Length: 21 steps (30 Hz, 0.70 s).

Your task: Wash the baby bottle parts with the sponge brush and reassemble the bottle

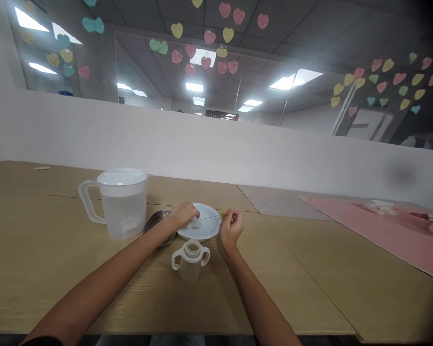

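Over a white plate, my left hand is closed on a small translucent white piece, its exact kind unclear. My right hand pinches a thin stick with a yellow end at the plate's right edge. The stick's thin line runs across the plate toward the piece in my left hand. In front of the plate, a baby bottle with two white side handles stands upright without a lid. Under my left wrist lies a round metal bowl, partly hidden, with a clear rounded thing at it.
A translucent lidded pitcher stands left of the bowl, its handle pointing left. On the right, a pink mat bears some blurred white items. A low white wall with glass above borders the wooden table.
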Motion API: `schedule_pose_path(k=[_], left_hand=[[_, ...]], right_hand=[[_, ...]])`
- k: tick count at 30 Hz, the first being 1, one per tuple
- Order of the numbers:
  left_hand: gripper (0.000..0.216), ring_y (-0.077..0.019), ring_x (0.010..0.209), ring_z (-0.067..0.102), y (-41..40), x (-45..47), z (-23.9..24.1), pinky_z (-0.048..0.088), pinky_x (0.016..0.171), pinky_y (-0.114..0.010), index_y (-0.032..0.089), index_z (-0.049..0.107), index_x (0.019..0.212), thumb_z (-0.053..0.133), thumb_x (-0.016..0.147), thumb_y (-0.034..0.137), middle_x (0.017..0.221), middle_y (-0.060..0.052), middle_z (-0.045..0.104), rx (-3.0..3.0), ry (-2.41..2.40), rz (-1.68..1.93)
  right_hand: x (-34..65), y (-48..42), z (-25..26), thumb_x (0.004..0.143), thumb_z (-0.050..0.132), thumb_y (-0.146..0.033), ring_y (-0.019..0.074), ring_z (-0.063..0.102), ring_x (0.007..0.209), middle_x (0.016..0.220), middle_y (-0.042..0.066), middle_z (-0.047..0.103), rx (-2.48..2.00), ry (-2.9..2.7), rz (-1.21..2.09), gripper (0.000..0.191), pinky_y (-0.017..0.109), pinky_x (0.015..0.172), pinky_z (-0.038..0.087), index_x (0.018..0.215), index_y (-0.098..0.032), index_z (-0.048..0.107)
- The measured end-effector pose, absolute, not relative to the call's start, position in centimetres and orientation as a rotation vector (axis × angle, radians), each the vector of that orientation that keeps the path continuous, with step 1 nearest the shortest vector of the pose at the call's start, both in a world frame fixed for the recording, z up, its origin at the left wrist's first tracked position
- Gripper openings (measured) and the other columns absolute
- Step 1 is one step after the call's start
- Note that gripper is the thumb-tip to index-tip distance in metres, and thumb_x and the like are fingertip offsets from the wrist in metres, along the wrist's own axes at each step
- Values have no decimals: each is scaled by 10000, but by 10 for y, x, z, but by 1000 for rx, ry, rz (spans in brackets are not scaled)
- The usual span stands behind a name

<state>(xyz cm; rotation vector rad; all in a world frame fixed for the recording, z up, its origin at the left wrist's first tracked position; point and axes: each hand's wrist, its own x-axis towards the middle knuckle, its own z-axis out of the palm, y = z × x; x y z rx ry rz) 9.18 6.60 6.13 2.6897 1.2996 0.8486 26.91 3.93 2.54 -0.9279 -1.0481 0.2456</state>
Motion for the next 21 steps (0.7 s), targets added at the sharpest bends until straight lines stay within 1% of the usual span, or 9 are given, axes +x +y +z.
schedule_pose_path(k=[5,7,9,11,13,16,19,21], left_hand=[[178,-177,650,600,70,103,56,406,683,-248,189,691,580,633,636,30,564,-31,643,2617,1250,831],[183,-172,612,587,68,105,53,404,661,-245,184,679,541,638,603,17,519,-21,626,2572,1217,826],[182,-160,570,573,65,106,49,401,618,-232,186,680,538,632,584,16,504,-8,629,2517,1186,822],[166,-148,560,574,64,104,46,402,580,-213,184,695,588,612,601,41,546,2,661,2453,1153,834],[150,-140,589,587,66,99,47,416,581,-201,172,702,661,577,653,90,620,-1,692,2381,1137,892],[192,-146,689,617,68,90,59,456,654,-219,144,686,776,501,749,182,745,-32,709,2280,1150,1042],[287,-153,785,637,56,82,79,488,727,-261,111,631,958,428,826,265,868,-79,697,2119,1084,1241],[328,-164,777,646,36,80,91,509,717,-292,96,592,1022,475,823,328,880,-100,687,1876,936,1410]], right_hand=[[272,40,25,861,425,-509,105,509,510,631,-19,543,-969,-1040,219,333,228,518,399,781,-186,450],[274,41,24,866,418,-491,110,504,525,630,-21,537,-1015,-1037,176,321,236,541,392,776,-185,462],[277,44,22,863,420,-468,122,509,580,650,-9,545,-1065,-1063,106,313,249,590,391,751,-183,481],[281,48,19,857,419,-452,136,509,649,686,8,553,-1099,-1105,48,314,265,644,390,725,-179,499],[285,53,14,853,409,-448,144,497,682,702,15,550,-1123,-1146,27,323,275,672,383,704,-179,506],[290,59,8,847,398,-450,149,469,681,685,12,531,-1153,-1204,20,334,281,671,368,677,-181,503],[291,63,5,843,394,-438,153,455,684,678,11,517,-1167,-1267,-2,329,280,669,356,660,-184,493],[291,64,5,845,386,-425,152,453,684,683,13,516,-1180,-1308,-11,319,276,661,348,667,-182,493]])
